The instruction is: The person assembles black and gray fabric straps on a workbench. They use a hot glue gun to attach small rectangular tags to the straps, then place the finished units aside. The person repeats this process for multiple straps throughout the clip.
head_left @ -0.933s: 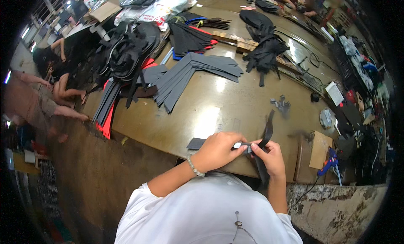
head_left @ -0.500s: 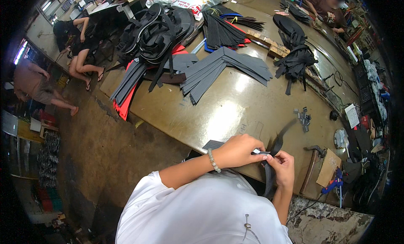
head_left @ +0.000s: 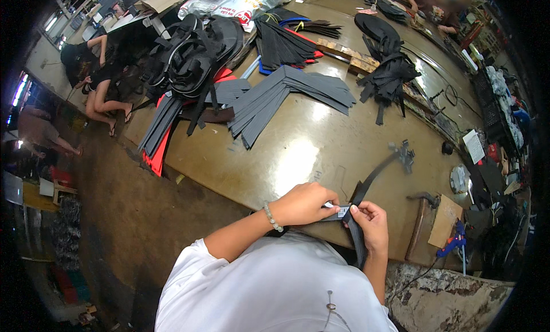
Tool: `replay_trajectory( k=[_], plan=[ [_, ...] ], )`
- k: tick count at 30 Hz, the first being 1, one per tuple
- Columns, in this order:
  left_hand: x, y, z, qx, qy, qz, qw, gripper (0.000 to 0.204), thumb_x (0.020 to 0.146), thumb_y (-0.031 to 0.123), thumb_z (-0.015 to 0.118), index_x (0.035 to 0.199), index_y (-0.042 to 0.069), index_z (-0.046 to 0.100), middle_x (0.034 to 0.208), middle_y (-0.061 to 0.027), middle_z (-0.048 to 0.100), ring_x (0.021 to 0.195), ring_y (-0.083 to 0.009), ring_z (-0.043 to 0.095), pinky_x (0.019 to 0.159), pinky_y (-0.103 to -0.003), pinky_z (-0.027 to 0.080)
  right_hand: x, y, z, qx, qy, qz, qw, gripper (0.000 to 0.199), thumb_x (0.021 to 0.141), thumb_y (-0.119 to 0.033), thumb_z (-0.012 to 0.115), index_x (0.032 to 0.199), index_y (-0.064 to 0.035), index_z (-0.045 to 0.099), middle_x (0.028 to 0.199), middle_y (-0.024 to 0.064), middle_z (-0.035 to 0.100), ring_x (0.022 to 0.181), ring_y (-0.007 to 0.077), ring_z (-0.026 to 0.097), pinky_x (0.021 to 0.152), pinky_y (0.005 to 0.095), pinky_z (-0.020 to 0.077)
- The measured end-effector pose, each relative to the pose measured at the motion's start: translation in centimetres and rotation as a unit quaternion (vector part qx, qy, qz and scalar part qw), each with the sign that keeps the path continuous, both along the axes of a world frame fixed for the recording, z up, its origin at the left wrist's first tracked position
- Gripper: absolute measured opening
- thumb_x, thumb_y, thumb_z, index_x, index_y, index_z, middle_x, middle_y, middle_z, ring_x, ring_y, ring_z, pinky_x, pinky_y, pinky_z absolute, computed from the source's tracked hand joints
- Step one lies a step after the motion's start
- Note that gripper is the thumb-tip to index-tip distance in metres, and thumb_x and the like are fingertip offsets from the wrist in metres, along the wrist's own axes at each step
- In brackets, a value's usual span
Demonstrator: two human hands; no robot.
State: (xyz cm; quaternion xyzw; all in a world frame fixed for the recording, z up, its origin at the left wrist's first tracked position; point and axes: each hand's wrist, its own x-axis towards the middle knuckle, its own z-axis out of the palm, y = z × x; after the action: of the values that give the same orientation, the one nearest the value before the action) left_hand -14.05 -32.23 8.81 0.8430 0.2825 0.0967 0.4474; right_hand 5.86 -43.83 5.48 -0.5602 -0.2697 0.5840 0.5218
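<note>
At the table's near edge, my left hand (head_left: 306, 205) pinches a short grey strap (head_left: 329, 216) with a small white label (head_left: 344, 211) on its end. A small white thing (head_left: 328, 205) shows between its fingertips, too covered to name. My right hand (head_left: 371, 220) holds a black strap (head_left: 375, 174) between thumb and fingers, right where it crosses the labelled end. One end of the black strap reaches up across the table to a small heap of grey pieces (head_left: 405, 156); the other hangs down past my right wrist.
Fanned grey strips (head_left: 269, 100), stacked black sandals (head_left: 197, 57) and bundled black straps (head_left: 389, 74) lie farther back. At right are a hammer (head_left: 421, 217), a cardboard piece (head_left: 446, 220) and a blue glue gun (head_left: 454, 240). Other people are at left and far right.
My view has shifted slightly, so the scene sits farther left. My left fingers have drawn back a little from the right hand, and the white label now shows between them.
</note>
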Motion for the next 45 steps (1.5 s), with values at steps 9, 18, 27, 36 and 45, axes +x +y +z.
replay_trajectory(
  k=[9,18,27,36,45],
  plan=[
    [-9.9,10.6,3.0,0.204,-0.182,0.488,0.829,0.019,0.088,0.023,0.072,0.097,0.005,0.073,0.075,0.0034,0.064,0.064,-0.0042,0.050,0.057,-0.023,0.043,-0.4,0.5,-0.8,-0.012,-0.071,0.003,0.997,0.021,0.091,-0.003,0.066,0.110,0.0058,0.063,0.094,0.0068,0.068,0.080,0.0074,0.063,0.071,0.0189,0.0491],
    [-15.2,10.8,2.9,0.115,-0.128,0.504,0.847,0.023,0.088,0.022,0.070,0.100,0.002,0.070,0.087,-0.0060,0.070,0.074,-0.0125,0.060,0.068,-0.028,0.048,-0.4,1.0,-0.3,-0.020,-0.123,0.006,0.992,0.022,0.091,-0.007,0.066,0.109,0.0039,0.065,0.091,0.0031,0.067,0.076,0.0046,0.060,0.067,0.0190,0.0472],
    [-1.4,3.4,-2.2,0.022,-0.069,0.091,0.993,0.029,0.086,0.036,0.068,0.100,0.010,0.074,0.094,-0.0098,0.071,0.083,-0.0260,0.067,0.073,-0.035,0.052,-0.3,3.1,0.7,0.046,-0.154,0.036,0.986,0.020,0.092,-0.010,0.064,0.108,0.0023,0.067,0.090,0.0018,0.068,0.074,0.0039,0.058,0.066,0.0197,0.0471],
    [-0.6,5.2,-2.4,-0.041,-0.038,0.059,0.997,0.033,0.084,0.035,0.071,0.096,0.004,0.073,0.087,-0.0119,0.072,0.079,-0.0242,0.068,0.073,-0.033,0.051,0.1,2.2,0.0,0.021,-0.117,0.013,0.993,0.024,0.094,-0.013,0.063,0.112,0.0026,0.065,0.092,0.0004,0.065,0.077,0.0032,0.057,0.070,0.0173,0.0453],
    [-5.3,6.0,-0.7,-0.075,-0.030,0.157,0.984,0.031,0.087,0.029,0.070,0.096,-0.001,0.072,0.087,-0.0151,0.072,0.078,-0.0214,0.067,0.072,-0.033,0.051,2.5,0.9,-0.6,0.014,-0.056,0.035,0.998,0.032,0.093,-0.011,0.064,0.121,0.0034,0.059,0.093,0.0040,0.063,0.078,0.0068,0.059,0.069,0.0182,0.0461]
  ],
)
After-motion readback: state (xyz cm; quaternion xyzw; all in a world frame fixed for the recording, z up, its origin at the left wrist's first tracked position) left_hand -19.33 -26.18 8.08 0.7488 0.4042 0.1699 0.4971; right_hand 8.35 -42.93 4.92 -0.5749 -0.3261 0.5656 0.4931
